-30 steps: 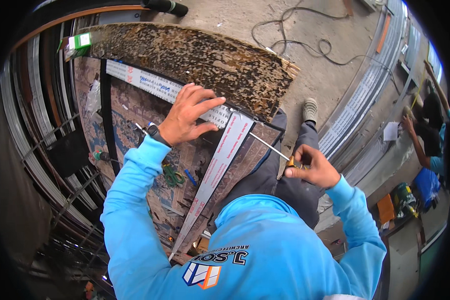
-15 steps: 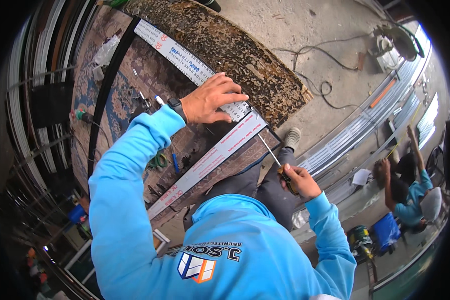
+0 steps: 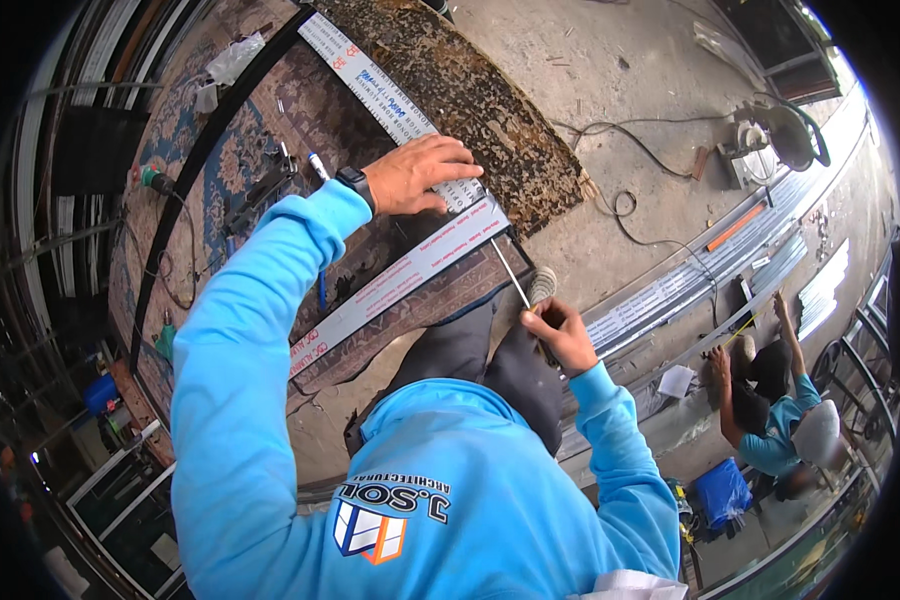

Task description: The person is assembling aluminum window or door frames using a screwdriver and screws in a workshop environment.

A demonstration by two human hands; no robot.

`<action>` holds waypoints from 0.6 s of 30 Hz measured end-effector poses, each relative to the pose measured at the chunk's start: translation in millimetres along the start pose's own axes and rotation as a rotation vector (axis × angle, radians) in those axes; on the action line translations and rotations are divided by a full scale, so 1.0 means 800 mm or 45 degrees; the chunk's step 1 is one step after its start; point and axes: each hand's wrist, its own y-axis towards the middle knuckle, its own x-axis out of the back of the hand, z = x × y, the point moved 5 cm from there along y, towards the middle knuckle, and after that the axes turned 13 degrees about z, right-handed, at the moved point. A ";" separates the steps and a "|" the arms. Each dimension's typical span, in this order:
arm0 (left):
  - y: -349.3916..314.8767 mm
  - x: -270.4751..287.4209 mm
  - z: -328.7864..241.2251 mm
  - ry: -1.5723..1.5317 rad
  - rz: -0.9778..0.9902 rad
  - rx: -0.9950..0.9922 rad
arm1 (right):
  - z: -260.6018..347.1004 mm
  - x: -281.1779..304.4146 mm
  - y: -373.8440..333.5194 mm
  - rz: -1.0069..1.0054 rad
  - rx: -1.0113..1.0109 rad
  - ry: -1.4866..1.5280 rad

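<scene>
A frame of aluminium profiles lies in front of me. One bar, wrapped in white printed film [image 3: 370,88], runs away to the far left. Another bar with pale film and red print [image 3: 400,281] meets it at a corner. My left hand [image 3: 420,176] grips the white-wrapped bar close to that corner, thumb on the near side and fingers over it. In my right hand [image 3: 566,338] is a screwdriver [image 3: 511,273]; its handle is mostly hidden by the fingers. The slim metal shaft points at the frame's corner, and its tip meets the outer edge there.
The frame lies over a patterned rug [image 3: 210,150], with a marker [image 3: 318,166] and loose tools on it. A worn board [image 3: 470,110] lies beyond. A cut-off saw [image 3: 775,135] and long metal profiles [image 3: 670,290] are at right, near another person [image 3: 785,410] holding a tape measure.
The whole view has shifted, so the frame and both hands sit further left and slightly higher. The left hand keeps its grip, and the screwdriver tip stays by the corner.
</scene>
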 end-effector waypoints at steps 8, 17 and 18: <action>-0.013 -0.027 -0.041 -0.149 -0.190 0.233 | 0.000 0.002 0.009 0.348 -0.080 0.333; 0.007 -0.003 -0.031 0.176 -0.066 0.106 | -0.007 0.011 0.017 0.370 -0.024 0.206; 0.005 -0.005 -0.028 0.177 -0.070 0.116 | -0.004 0.007 0.016 0.368 -0.002 0.200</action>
